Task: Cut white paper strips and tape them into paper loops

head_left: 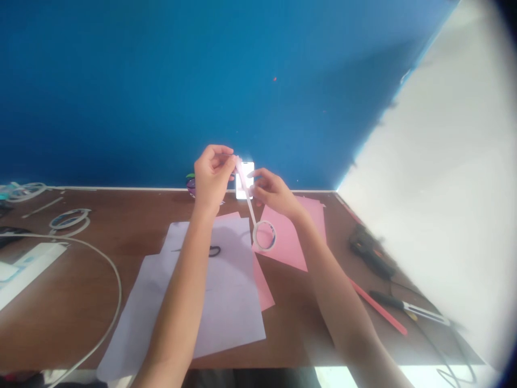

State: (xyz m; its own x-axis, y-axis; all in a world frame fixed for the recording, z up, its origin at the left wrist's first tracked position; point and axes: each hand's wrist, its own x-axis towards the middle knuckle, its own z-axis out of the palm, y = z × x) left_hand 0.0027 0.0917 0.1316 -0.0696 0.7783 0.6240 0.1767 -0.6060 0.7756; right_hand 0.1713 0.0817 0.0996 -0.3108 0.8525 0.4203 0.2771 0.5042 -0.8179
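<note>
While left hand (pixel 212 172) pinches tape (pixel 249 206) — right hand (pixel 271 191), too

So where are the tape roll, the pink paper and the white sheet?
tape roll (pixel 263 248), head view, lower rim.
pink paper (pixel 294 243), head view, bare part right of the roll.
white sheet (pixel 226 302), head view, bare middle.

Brown table (pixel 60 318) with white sheet (pixel 230 302), pink paper (pixel 291 245), white cable (pixel 119 285), glue gun (pixel 369 250), cutter (pixel 407 307)
</note>
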